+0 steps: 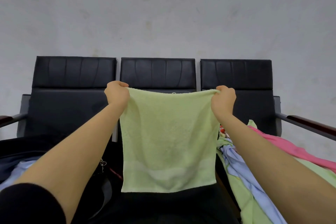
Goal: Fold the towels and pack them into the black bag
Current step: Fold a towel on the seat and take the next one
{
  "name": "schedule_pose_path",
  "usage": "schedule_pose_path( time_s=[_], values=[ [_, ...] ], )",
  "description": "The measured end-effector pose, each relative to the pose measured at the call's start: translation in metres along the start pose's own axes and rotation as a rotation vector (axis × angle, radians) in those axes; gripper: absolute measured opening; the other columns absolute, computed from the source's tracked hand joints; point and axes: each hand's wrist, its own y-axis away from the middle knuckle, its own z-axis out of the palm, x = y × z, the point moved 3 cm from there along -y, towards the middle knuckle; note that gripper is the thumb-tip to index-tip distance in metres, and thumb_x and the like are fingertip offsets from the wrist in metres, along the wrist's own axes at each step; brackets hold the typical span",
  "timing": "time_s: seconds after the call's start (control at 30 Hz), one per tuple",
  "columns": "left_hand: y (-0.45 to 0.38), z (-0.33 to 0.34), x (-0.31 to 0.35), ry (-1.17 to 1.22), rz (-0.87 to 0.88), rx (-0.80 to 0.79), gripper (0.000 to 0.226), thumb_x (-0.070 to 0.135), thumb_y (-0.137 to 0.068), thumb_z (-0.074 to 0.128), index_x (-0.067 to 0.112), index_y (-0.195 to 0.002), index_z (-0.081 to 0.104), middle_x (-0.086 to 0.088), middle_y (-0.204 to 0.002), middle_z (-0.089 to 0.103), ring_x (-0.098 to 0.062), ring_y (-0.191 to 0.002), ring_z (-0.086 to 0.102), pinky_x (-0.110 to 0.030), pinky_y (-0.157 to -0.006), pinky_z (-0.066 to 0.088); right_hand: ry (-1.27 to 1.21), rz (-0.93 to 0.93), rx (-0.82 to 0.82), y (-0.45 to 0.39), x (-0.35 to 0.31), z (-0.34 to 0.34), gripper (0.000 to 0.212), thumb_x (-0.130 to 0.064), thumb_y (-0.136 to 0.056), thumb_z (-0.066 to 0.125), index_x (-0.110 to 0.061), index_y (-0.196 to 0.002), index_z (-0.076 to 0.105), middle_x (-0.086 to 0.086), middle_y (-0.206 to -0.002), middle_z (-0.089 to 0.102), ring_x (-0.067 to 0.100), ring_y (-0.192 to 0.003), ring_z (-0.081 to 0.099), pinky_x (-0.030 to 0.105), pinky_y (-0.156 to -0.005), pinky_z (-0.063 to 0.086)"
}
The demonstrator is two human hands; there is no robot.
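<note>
Head view, the only one. A light green towel (pixel 168 142) was held up at frame centre, stretched by its top edge between both hands and left hanging flat, lower hem free above the middle seat. The left hand (pixel 117 92), at about 10 o'clock from the towel's centre, was closed in a pinch on the top left corner; the right hand (pixel 223 98), at about 2 o'clock, was pinched on the top right corner the same way. The edge was pulled taut, probably so the cloth would hang square and the corners could be matched for a fold. Both arms were extended, likely to keep the hem off the seat.

A row of black chairs (pixel 158 72) was seen at 12 o'clock against a pale wall (pixel 163 14). At 4 o'clock a heap of loose towels (pixel 241 174) was piled on the right seat: blue, green, a pink one (pixel 294 149); presumably the unfolded stock. At 8 o'clock dark material with a metal clasp (pixel 102 164) was seen beside the left forearm, judged to be the black bag (pixel 21 146), with pale blue cloth (pixel 20 167) showing there; whether that cloth lay inside it could not be told. Folding of this towel was judged not yet begun.
</note>
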Motion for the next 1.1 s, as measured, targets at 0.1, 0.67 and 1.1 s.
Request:
schedule_pose_path(
  time_s=[0.1,0.67,1.1],
  values=[
    [-0.001,0.008,0.003,-0.069,0.074,-0.166,0.047,-0.005,-0.086,0.039,0.005,-0.130,0.053,-0.013,-0.139,0.046,-0.029,-0.110,0.055,-0.027,-0.079,0.041,0.095,-0.020,-0.014,0.002,0.004,0.000,0.036,0.012,-0.088,0.036,0.001,-0.115,0.058,0.018,-0.119,0.044,0.033,-0.102,0.050,0.038,-0.077,0.046],
    [-0.006,0.015,-0.019,-0.692,0.311,-0.066,0.021,-0.001,-0.089,0.045,0.006,-0.093,0.064,-0.018,-0.119,0.047,-0.036,-0.108,0.044,-0.041,-0.090,0.038,0.649,-0.215,0.063,0.002,0.010,0.009,0.019,0.001,-0.090,0.046,-0.008,-0.096,0.062,0.011,-0.113,0.049,0.031,-0.104,0.042,0.039,-0.088,0.028],
    [-0.003,0.009,-0.022,-0.827,0.464,-0.027,0.028,-0.002,-0.084,0.048,0.009,-0.060,0.040,-0.010,-0.078,0.045,-0.030,-0.083,0.046,-0.034,-0.073,0.031,0.483,-0.209,-0.059,0.008,0.011,0.015,0.022,0.010,-0.088,0.041,0.000,-0.106,0.049,0.018,-0.115,0.047,0.032,-0.100,0.047,0.033,-0.067,0.034]
  ],
)
